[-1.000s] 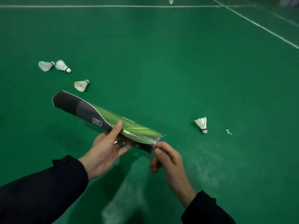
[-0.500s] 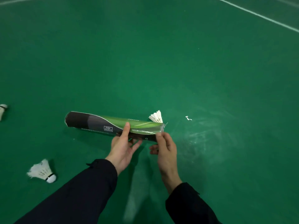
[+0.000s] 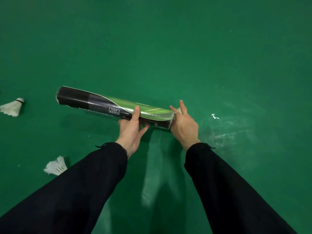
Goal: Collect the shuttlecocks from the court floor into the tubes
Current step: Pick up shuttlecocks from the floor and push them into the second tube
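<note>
- At the tube's open right end, the right hand [image 3: 184, 123] reaches for a shuttlecock [image 3: 179, 110], of which only a sliver of white feather shows behind the fingers [image 3: 183, 105]; these look spread and fairly straight, and whether they pinch it yet cannot be told.
- Left hand [image 3: 130, 128] grips the tube [image 3: 108, 105] near mid-length, thumb over the top, other fingers curled beneath, holding it nearly level above the court floor [image 3: 168, 48].
- Step in hand, as judged: picking up the nearest shuttlecock to load it.
- Next move calls for closing on the shuttlecock, turning it cork-first, and keeping the tube mouth steady.
- Two further shuttlecocks lie on the floor: one far left [image 3: 12, 107], one lower left [image 3: 56, 166] beside the left sleeve [image 3: 76, 191]. A small white scrap [image 3: 214, 116] lies right of the hand.
- Against the frame half a second earlier: the right hand has moved from under the tube end outward over the shuttlecock, now mostly hidden; the view has dipped closer.
</note>
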